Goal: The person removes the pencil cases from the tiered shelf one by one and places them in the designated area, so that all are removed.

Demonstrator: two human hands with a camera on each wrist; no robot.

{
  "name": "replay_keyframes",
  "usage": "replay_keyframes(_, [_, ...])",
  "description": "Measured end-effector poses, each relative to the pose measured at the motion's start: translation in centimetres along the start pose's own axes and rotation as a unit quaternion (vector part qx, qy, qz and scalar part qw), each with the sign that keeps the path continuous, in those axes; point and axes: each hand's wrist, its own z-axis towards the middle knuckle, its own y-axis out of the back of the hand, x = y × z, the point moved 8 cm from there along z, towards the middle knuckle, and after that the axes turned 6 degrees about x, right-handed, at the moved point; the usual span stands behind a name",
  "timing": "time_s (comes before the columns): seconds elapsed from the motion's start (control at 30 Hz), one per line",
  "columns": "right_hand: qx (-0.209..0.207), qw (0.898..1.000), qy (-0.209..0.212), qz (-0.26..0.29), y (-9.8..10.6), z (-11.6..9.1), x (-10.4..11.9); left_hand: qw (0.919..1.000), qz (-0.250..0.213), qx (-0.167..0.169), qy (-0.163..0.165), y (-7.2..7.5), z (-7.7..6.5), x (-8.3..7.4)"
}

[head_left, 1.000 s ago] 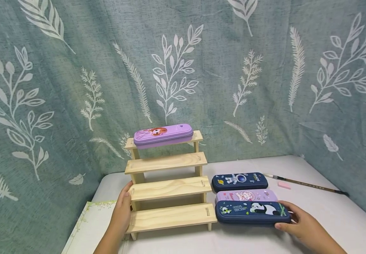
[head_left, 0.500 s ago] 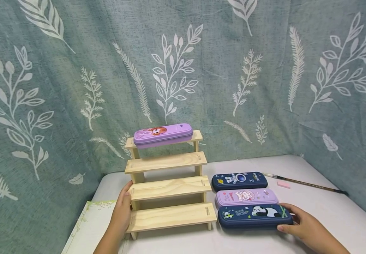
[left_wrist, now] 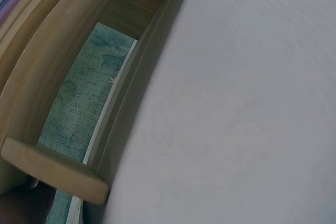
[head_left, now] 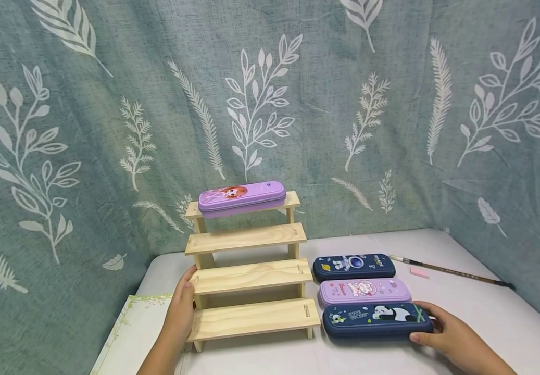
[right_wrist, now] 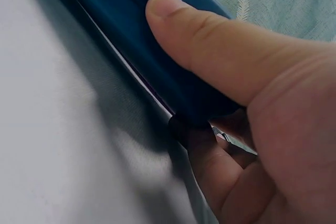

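In the head view, a four-step wooden stand (head_left: 251, 317) stands on the white tabletop. My left hand (head_left: 180, 307) grips its left side near the lower steps; some fingers are hidden behind the wood. A purple pencil case (head_left: 242, 198) with a red-haired figure lies on the top step. My right hand (head_left: 445, 333) holds the right end of a dark blue panda pencil case (head_left: 377, 320), thumb on its near side by the zip, fingers beneath, as the right wrist view shows. Under the case's edge in that view is a shadowed gap above the tabletop (right_wrist: 58, 145).
Behind the panda case lie a lilac pencil case (head_left: 365, 291) and a dark blue astronaut pencil case (head_left: 354, 267). A brush (head_left: 452, 271) and a pink eraser (head_left: 419, 272) lie to the right. A leaf-edged sheet (head_left: 129, 328) is at left. Patterned curtains (head_left: 316, 130) hang behind.
My right hand has shifted the panda pencil case slightly toward me and to the right, uncovering more of the lilac case. The left hand stays at the stand.
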Motion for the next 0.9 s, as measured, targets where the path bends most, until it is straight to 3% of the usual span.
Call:
replay_keyframes(0.33, [-0.022, 0.998, -0.003, -0.052, -0.03, 0.22, 0.24, 0.9999, 0.010, 0.001, 0.004, 0.05, -0.10, -0.18])
replay_keyframes(0.7, [-0.020, 0.997, -0.042, -0.067, -0.38, 0.89, -0.19, 0.9999, 0.014, -0.003, 0.002, 0.07, -0.16, -0.19])
replay_keyframes(0.9, [-0.035, 0.995, -0.042, -0.083, -0.45, 0.85, -0.04, 0.9999, 0.016, -0.005, 0.003, 0.07, -0.20, -0.23])
